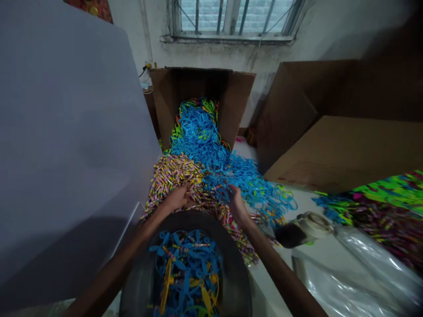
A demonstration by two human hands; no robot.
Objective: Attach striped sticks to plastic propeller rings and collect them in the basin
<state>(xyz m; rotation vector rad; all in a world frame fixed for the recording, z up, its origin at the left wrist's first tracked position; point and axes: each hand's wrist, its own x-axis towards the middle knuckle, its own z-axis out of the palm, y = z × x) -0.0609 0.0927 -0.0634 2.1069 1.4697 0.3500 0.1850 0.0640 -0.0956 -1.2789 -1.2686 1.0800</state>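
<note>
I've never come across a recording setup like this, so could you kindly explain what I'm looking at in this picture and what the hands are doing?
There is no machine here. A person works with bare hands, and this single picture comes from a camera worn on their head, looking forward and down.

The left hand rests in a pile of small striped multicoloured pieces. The right hand is at the edge of a heap of blue plastic loops. I can't tell whether either hand is gripping anything.

Between the arms sits a dark round basin holding more blue loops. The heap spills from a cardboard box. On the white tabletop to the right lie a roll of tape and clear plastic sheeting.
</note>
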